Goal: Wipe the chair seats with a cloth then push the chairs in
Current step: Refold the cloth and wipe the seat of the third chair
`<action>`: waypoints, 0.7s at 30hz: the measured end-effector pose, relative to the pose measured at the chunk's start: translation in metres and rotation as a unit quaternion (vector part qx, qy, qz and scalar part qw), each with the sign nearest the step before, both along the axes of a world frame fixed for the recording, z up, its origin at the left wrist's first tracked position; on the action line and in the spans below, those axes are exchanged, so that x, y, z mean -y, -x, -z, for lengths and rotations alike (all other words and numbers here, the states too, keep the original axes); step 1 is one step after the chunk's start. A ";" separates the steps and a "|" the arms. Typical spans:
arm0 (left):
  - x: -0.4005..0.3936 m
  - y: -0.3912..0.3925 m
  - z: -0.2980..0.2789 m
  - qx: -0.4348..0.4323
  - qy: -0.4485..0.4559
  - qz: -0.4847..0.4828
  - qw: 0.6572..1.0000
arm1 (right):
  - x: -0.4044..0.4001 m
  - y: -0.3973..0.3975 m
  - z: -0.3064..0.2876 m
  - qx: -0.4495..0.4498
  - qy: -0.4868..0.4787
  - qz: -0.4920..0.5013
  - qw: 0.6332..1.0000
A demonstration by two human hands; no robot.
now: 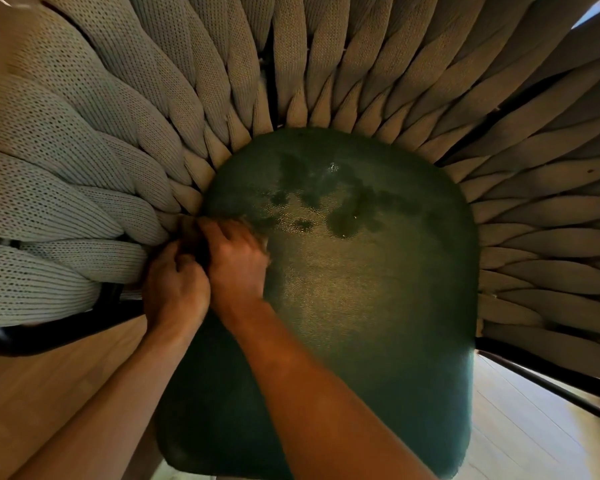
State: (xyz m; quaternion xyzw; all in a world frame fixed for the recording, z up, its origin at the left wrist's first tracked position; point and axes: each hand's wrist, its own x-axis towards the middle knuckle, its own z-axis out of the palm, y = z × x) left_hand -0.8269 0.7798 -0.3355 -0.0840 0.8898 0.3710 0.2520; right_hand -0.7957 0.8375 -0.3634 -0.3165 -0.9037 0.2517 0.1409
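A chair fills the view, with a dark green seat cushion (pixel 361 289) and a back of thick beige woven bands (pixel 118 140) fanning around it. My right hand (pixel 236 261) is at the seat's left edge, its fingers curled over a cloth (pixel 264 241). Only a pale scrap and a fuzzy brownish edge of the cloth show. My left hand (pixel 175 285) lies right beside the right one with its fingers curled into the gap between cushion and bands, on the same bunched cloth as far as I can tell. Darker damp-looking patches (pixel 340 206) mark the far half of the seat.
The chair's black metal frame (pixel 49 334) runs under the bands on the left and shows again at the lower right (pixel 551 386). Light wooden floor (pixel 42 393) lies to the left of the seat, and paler floor (pixel 520 427) to the right.
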 end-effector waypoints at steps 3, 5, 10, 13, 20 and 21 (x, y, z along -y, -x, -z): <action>-0.003 -0.001 -0.005 -0.009 0.029 0.048 0.998 | -0.009 -0.007 -0.002 0.023 -0.042 -0.015 0.999; -0.005 -0.003 -0.008 -0.023 0.043 0.092 0.995 | -0.021 -0.021 -0.004 0.047 -0.051 -0.008 0.998; -0.011 -0.006 -0.007 -0.081 0.084 0.185 0.976 | -0.077 -0.082 -0.001 0.069 -0.012 0.009 0.998; -0.019 -0.005 -0.007 -0.112 0.096 0.208 0.967 | -0.118 -0.129 -0.004 0.074 -0.011 0.032 0.997; -0.027 -0.001 -0.001 -0.097 0.113 0.195 0.969 | -0.194 -0.227 -0.005 0.107 -0.044 0.152 0.982; -0.027 -0.001 -0.001 -0.096 0.113 0.193 0.970 | -0.201 -0.235 -0.005 0.107 -0.043 0.175 0.978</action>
